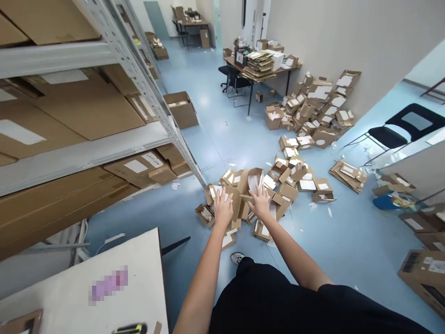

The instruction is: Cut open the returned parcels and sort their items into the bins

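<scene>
Both my arms reach down to a heap of small brown cardboard boxes [278, 185] with white labels on the blue floor. My left hand [222, 206] lies on top of one box [233, 202] at the heap's left side, fingers spread. Just to the right, my right hand [260, 200] rests with fingers stretched out at the mouth of an open box [253, 178] that has white paper inside. Neither hand is clearly gripping anything.
A metal shelf rack [139, 79] full of flat cardboard stands at the left. A white table corner [139, 273] is near my left side. More boxes are piled against the right wall [320, 106], beside a desk [264, 65] and a black chair [399, 130].
</scene>
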Motion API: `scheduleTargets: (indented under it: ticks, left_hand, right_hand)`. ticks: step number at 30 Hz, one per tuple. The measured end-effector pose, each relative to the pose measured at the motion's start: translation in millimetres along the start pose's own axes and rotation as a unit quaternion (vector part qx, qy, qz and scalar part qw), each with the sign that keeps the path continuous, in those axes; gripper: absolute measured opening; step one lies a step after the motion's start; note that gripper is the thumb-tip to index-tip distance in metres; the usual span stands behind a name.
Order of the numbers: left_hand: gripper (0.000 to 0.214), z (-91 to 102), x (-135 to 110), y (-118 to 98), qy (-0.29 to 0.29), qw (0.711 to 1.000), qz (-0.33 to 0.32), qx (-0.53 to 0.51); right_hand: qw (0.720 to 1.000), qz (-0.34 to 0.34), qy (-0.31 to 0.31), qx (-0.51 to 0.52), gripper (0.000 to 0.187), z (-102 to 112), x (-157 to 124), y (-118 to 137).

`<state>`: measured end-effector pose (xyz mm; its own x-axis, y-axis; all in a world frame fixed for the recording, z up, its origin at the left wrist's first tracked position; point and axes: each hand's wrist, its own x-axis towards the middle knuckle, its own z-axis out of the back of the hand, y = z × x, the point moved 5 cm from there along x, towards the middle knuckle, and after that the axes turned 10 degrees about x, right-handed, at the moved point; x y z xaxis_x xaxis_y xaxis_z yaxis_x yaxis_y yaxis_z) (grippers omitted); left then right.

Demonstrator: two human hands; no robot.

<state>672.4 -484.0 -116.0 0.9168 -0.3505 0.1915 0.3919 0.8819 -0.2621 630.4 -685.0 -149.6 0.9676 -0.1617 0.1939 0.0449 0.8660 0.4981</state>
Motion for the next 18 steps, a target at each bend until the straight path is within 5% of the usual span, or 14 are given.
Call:
scheduleTargets:
  ticks: [4, 10, 14, 18]
  left_hand:
    - [0.049, 24.4, -33.2, 37.8, -0.006, 0.995, 0.076, 0.064]
    - [0.051, 70.9, -116.4, 105.8, -0.026, 0.965, 0.243, 0.099]
    - [0.053, 99.1, -208.9, 133.6, -0.060, 0.925, 0.358, 0.112]
    - [0.055, 130.8, -337.4, 139.9, -0.105, 0.866, 0.471, 0.133]
  right_hand:
    - [0.995, 0.088, 0.034, 0.027, 0.054, -21.1, 16.0, 53.9]
    - [0.954, 0.245, 0.140, 0.097, 0.055, -72.8, 14.8, 188.5]
    - [0.897, 0.362, 0.210, 0.142, 0.057, -101.4, -30.4, 281.4]
    - [0.817, 0.475, 0.275, 0.176, 0.060, -118.4, -120.5, 366.0]
